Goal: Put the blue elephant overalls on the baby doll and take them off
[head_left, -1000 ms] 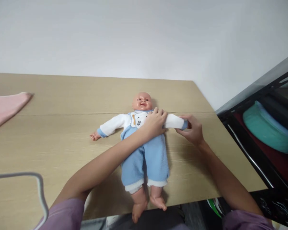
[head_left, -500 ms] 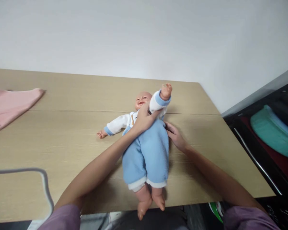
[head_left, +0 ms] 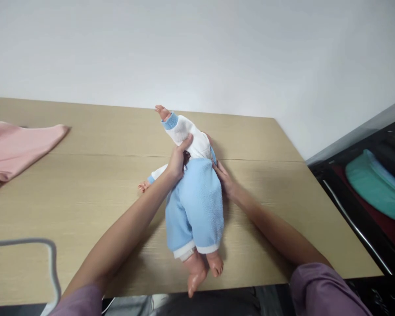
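Note:
A baby doll [head_left: 197, 193] in light-blue overalls and a white top with blue cuffs is turned onto its side on the wooden table, its bare feet toward me. One of its arms points up and to the left; the other lies on the tabletop. My left hand [head_left: 179, 158] is closed round the doll's upper body, thumb over the white sleeve. On the other side, my right hand [head_left: 224, 177] holds the doll at its waist, fingers partly tucked behind it. The doll's head is mostly hidden behind its shoulder.
Pink cloth [head_left: 23, 149] lies at the table's left. A grey-white tube or cable [head_left: 51, 259] bends over the near left edge. To the right, a dark rack [head_left: 338, 197] holds a teal bundle [head_left: 376, 186]. A pale wall [head_left: 197, 52] rises behind the table [head_left: 272, 245].
The doll has rolled leftward from its back onto its side; its raised arm has swung from right to left, and its face has gone out of sight. Both hands moved left with it.

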Available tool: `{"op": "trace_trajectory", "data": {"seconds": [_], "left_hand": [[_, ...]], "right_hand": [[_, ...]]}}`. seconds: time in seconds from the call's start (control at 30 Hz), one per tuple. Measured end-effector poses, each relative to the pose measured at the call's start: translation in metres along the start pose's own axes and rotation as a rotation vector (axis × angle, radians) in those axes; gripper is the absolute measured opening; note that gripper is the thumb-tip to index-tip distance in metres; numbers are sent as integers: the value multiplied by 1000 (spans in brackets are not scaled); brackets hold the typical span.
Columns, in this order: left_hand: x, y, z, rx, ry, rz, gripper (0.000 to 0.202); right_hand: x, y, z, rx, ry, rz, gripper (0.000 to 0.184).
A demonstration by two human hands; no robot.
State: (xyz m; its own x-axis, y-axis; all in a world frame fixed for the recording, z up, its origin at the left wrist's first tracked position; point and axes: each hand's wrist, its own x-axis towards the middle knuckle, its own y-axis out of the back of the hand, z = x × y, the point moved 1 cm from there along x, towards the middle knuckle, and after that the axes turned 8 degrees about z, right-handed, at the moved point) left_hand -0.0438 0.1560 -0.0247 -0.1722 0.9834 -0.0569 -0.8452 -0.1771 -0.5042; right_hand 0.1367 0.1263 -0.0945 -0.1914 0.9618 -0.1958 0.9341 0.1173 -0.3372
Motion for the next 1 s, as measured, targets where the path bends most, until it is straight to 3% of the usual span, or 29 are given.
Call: {"op": "trace_trajectory", "data": {"seconds": [0.1, 0.4, 0.5, 0.63, 0.7, 0.87, 1.0], "left_hand": [[2, 4, 2, 24, 37, -20, 67], [5, 8, 5, 95, 80, -50, 68], [7, 11, 10, 83, 103, -52, 66], [11, 15, 15, 72, 113, -89, 64], [13, 16, 16, 74, 134, -104, 63], [14, 18, 19, 103, 141, -115, 62], [11, 16, 17, 120, 154, -112, 64]], "right_hand": [[7, -1, 3, -54, 34, 6, 68], [-1, 8, 20, -238, 54, -133, 58], [0, 7, 16, -391, 189, -256, 58], [0, 9, 10, -657, 425, -499, 45], [-2, 9, 9, -716, 482, -541, 41], [-6, 6, 8, -730, 533, -390, 35], [1, 8, 9, -696, 480, -129, 38]]}}
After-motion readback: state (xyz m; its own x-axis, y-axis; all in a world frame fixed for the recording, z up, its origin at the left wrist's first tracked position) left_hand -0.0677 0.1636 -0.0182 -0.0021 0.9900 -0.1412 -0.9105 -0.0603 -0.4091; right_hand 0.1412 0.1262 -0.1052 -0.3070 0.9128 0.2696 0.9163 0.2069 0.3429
